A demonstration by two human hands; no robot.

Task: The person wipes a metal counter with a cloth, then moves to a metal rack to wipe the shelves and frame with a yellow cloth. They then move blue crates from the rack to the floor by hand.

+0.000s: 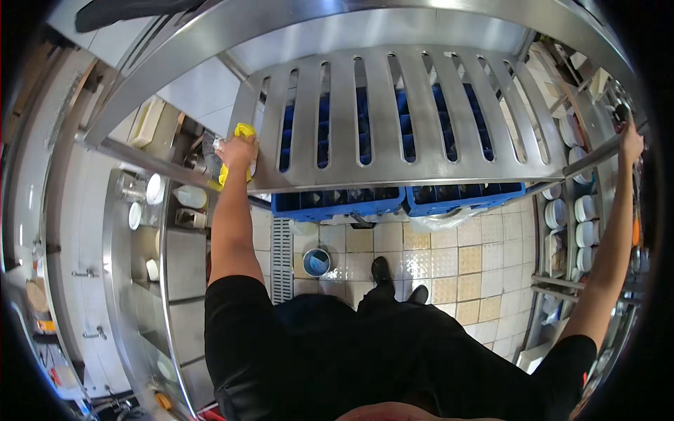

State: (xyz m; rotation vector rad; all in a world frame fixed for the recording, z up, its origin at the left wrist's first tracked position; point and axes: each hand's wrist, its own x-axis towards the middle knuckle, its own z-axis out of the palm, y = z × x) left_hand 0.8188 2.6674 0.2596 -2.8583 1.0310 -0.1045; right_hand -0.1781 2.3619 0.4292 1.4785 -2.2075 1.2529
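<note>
A slotted stainless steel shelf (393, 119) stretches across the view at chest height. My left hand (237, 153) presses a yellow cloth (243, 133) against the shelf's left front corner. Far out to the right, my right hand (630, 142) grips the metal frame bar (593, 160) at the shelf's right end. Two blue dish racks (337, 203) sit under the shelf, showing through its slots.
A steel counter (151, 274) with white cups and containers runs along the left. Racks of stacked white plates (584, 231) stand at the right. On the tiled floor below lie a drain grate (281, 252), a blue bucket (316, 262) and my black shoes.
</note>
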